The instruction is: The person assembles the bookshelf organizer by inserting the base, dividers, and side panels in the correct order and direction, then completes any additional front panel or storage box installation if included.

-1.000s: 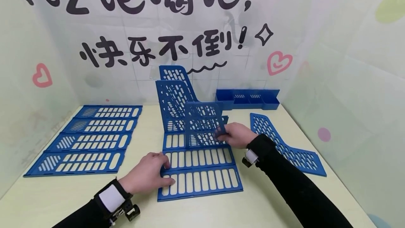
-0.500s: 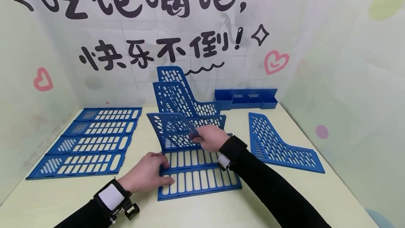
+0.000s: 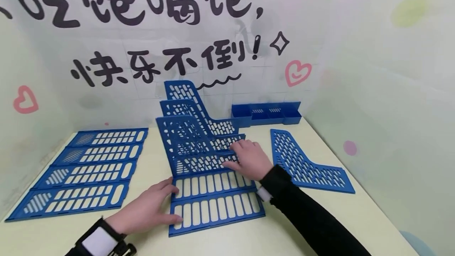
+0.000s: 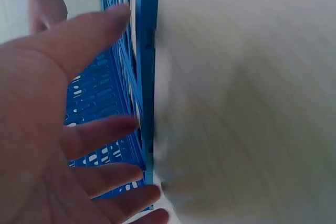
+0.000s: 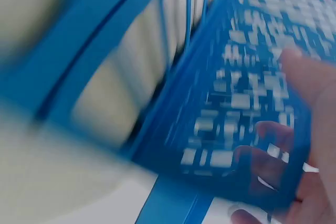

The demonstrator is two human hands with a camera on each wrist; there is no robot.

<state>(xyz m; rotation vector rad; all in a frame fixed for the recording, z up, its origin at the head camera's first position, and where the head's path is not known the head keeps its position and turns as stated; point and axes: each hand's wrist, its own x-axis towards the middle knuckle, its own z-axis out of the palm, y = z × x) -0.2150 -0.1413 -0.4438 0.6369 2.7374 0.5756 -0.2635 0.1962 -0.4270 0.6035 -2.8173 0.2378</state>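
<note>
A blue slotted base panel (image 3: pixel 217 204) lies flat on the pale table (image 3: pixel 320 224). Three blue perforated L-shaped dividers stand upright on its far part; the nearest divider (image 3: pixel 185 145) is in front. My right hand (image 3: pixel 236 155) grips the low front arm of that divider, fingers over its top edge and thumb on the near side. In the blurred right wrist view the fingers (image 5: pixel 262 156) show through the divider (image 5: pixel 236 103). My left hand (image 3: pixel 170 204) lies with spread, straight fingers on the base panel's left edge; in the left wrist view the fingers (image 4: pixel 105 129) touch the base panel's edge (image 4: pixel 149 77).
Several blue slotted panels (image 3: pixel 85 169) lie in a row on the left. A loose L-shaped divider (image 3: pixel 302 161) lies flat on the right. A blue compartment tray (image 3: pixel 266 113) stands against the back wall. Walls close in on three sides.
My right hand carried the lifted divider leftward and down; it now stands upright in front of the other two. My left hand's fingers have spread on the base panel's edge.
</note>
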